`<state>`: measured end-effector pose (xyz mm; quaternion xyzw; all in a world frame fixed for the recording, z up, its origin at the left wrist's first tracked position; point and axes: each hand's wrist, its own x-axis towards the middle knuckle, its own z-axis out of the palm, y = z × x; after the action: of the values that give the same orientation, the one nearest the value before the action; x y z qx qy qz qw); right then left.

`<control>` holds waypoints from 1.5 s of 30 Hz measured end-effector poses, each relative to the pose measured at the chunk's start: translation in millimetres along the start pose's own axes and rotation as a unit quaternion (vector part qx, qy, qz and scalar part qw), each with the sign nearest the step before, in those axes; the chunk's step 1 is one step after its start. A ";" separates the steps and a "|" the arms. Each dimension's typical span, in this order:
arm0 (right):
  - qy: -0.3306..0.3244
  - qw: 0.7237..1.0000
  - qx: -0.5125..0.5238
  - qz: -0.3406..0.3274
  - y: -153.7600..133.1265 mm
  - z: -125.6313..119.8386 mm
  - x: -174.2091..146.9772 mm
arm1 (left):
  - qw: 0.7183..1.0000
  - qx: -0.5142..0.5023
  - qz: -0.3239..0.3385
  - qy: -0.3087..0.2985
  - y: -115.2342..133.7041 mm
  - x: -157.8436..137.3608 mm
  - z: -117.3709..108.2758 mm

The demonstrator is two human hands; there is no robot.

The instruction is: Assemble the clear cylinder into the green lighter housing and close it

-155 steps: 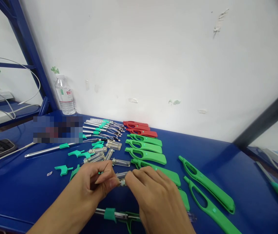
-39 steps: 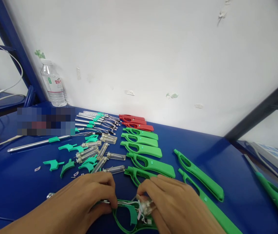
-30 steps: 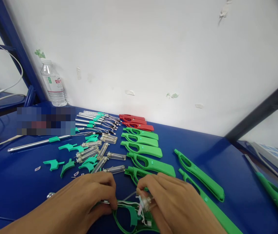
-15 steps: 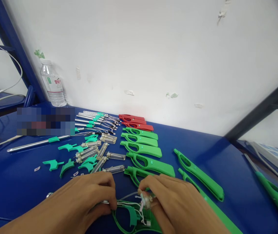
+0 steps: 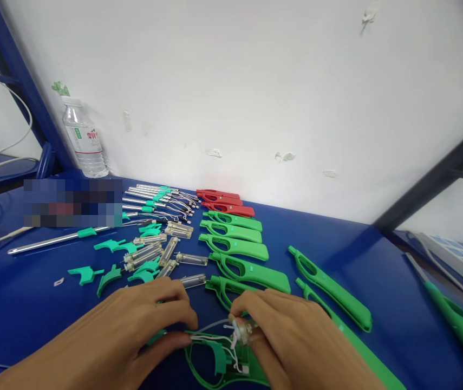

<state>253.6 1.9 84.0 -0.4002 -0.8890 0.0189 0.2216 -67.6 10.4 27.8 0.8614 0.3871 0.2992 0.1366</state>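
Observation:
In front of me lies an open green lighter shell (image 5: 209, 385) with a ring-shaped trigger opening. A teal trigger (image 5: 220, 357) and white wires (image 5: 210, 339) sit in it. My left hand (image 5: 154, 319) curls round the shell's narrow front end, where the wires run under its thumb; part of a teal piece shows between the fingers. My right hand (image 5: 284, 330) pinches a clear fuel tank (image 5: 244, 331), its valve end pointing left, above the shell's body. A thin translucent tube runs left from near the valve. The fingers hide part of the tank and shell.
Beyond my hands lie loose clear fuel tanks (image 5: 190, 259), teal triggers (image 5: 85, 275) and metal lighter tubes (image 5: 52, 242) with wires. Green shells (image 5: 235, 248) and red shells (image 5: 227, 209) form a column. More green shells (image 5: 328, 287) lie right. A water bottle (image 5: 87, 143) stands by the wall.
My left index finger has lifted slightly from the thumb, and the left hand has shifted a little. My right hand keeps the fuel tank in nearly the same place. The view has shifted slightly.

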 end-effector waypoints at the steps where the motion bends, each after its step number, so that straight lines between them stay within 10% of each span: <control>1: -0.004 1.000 0.002 -0.001 0.6 0.3 -1.3 | 1.000 0.026 0.001 0.011 -1.2 -5.2 2.8; 16: -0.009 0.996 -0.083 0.031 -16.1 -16.6 28.4 | 0.984 -0.082 0.082 0.132 43.6 44.7 22.7; 26: -0.039 0.998 -0.033 0.048 17.5 -7.5 -24.3 | 0.981 -0.045 0.069 0.176 47.9 45.6 26.1; 45: -0.128 0.990 0.017 0.052 11.6 3.5 -12.3 | 0.983 -0.046 0.087 0.152 48.0 46.5 27.4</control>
<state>267.5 1.4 73.8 -0.4361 -0.8878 0.0961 0.1114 1.7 13.3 47.8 0.8293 0.3123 0.4547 0.0891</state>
